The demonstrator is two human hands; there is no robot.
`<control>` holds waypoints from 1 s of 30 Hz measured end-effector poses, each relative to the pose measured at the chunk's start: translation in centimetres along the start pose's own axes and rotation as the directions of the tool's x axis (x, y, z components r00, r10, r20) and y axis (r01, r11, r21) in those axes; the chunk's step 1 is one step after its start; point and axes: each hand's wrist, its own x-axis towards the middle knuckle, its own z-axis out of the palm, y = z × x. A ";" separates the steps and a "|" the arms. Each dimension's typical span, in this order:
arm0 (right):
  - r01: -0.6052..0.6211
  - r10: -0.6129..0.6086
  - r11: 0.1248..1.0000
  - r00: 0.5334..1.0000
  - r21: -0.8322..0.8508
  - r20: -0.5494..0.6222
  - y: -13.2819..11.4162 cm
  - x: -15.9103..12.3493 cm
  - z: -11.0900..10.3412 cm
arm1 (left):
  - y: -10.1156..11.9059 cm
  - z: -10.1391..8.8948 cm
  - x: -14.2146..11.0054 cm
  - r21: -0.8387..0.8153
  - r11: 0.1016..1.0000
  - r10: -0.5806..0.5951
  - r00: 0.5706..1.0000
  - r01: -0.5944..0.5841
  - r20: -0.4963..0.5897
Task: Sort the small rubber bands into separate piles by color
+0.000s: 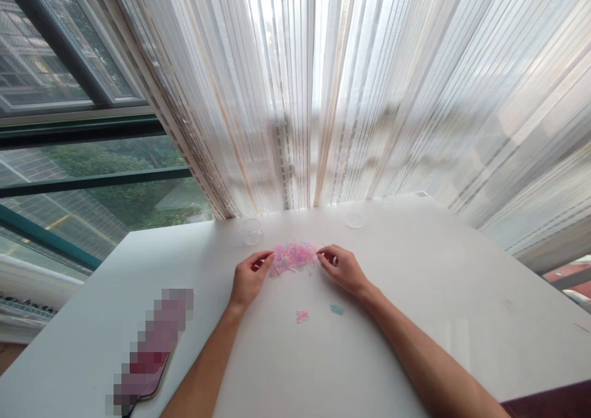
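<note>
Pinkish strands (295, 257) lie heaped on the worktop (277, 362) between left grip (247, 280) and right grip (344, 271), but I cannot tell whether either clasps any.

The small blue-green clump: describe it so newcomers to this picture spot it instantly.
On the white table, find the large, mostly pink pile. Below it in the picture sits a small pink clump; the blue-green clump lies to its right, set apart by colour.

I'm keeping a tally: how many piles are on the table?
3: big pile between left hand and right hand; small pink pile nearer the camera; small blue pile right of that.
</note>
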 end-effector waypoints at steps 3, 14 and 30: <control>0.020 -0.020 1.000 1.000 0.024 0.006 -0.5 -0.2 0.1 | 0.1 0.4 -0.4 -0.068 0.998 -0.012 0.999 0.015 0.034; 0.025 -0.051 0.981 0.990 0.193 0.135 -3.7 -1.1 0.3 | 2.3 2.2 -2.9 -0.074 0.997 0.035 0.960 -0.015 0.279; -0.060 0.005 0.963 0.978 0.261 0.207 -4.1 -1.2 0.0 | 3.0 2.5 -3.8 -0.036 0.997 0.074 0.939 -0.065 0.335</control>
